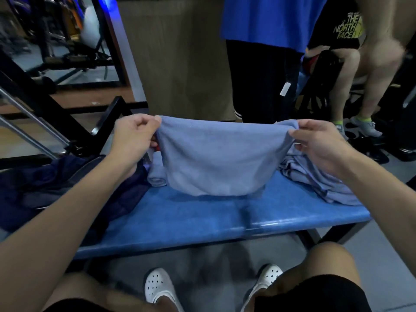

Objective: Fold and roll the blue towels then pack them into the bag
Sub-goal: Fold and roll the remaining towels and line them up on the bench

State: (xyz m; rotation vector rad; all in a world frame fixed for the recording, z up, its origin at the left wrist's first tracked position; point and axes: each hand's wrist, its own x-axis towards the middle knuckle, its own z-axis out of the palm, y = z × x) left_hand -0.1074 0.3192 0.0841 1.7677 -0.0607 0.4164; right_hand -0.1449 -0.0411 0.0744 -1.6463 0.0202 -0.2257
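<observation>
I hold a light blue towel (211, 158) up over the blue padded bench (202, 217). My left hand (132, 136) pinches its upper left corner and my right hand (319, 143) pinches its upper right corner. The towel hangs doubled, its lower edge touching the bench. A rolled blue towel (157, 174) lies just behind its left side. A loose pile of blue towels (315, 179) sits at the bench's right end. The dark navy bag (56, 183) lies at the left end, partly under my left forearm.
Two people stand close behind the bench, one in dark trousers (261, 82), one bare-legged (364, 77). Black metal gym frames (67, 122) stand to the left. My knees and white clogs (157, 287) are below the bench's front edge.
</observation>
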